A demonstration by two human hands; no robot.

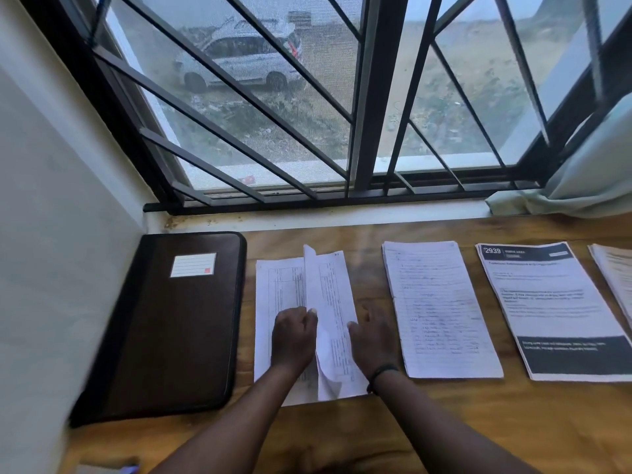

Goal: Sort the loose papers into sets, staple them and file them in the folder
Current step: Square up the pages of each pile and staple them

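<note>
Lying lengthwise toward the window, printed sheets under both hands.

Closed brown folder left of four white paper piles, leftmost sheet lifted.

Wooden desk: dark folder at left; beside it, table sheets under left hand, lifting one, and right hand; handwritten stack further right.
</note>
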